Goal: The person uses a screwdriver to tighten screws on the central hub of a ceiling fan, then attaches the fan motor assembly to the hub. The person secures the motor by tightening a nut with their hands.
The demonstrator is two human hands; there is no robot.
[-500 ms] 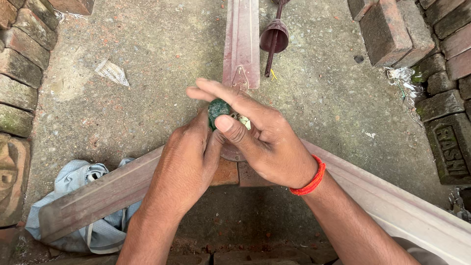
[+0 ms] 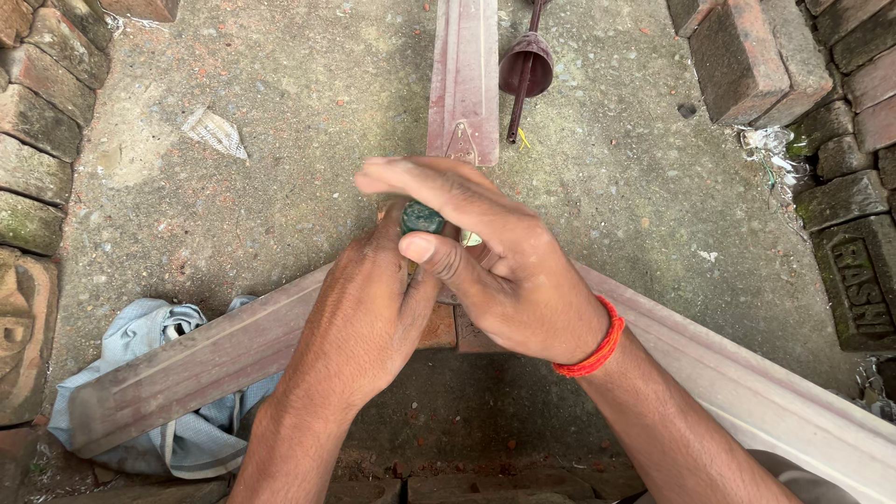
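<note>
Left, a grey cloth [image 2: 140, 345] lies on the concrete floor [image 2: 308, 159] under the end of a long reddish moulded strip [image 2: 196, 359]; centre, the left hand [image 2: 369, 322] is closed around a small dark green object [image 2: 422, 218], held where three strips meet; the right hand [image 2: 499, 257], wearing a red wrist thread [image 2: 593, 350], pinches the same object, thumb pressed beside it; beyond, a brown metal bell-shaped tool [image 2: 525, 63]; right, stacked bricks [image 2: 821, 103].

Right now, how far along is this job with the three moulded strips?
Done: three wooden strips lie meeting at the centre. In hand: the left hand and right hand both grip a small green object over that junction. What is left can't be told; the hands hide the joint.
</note>
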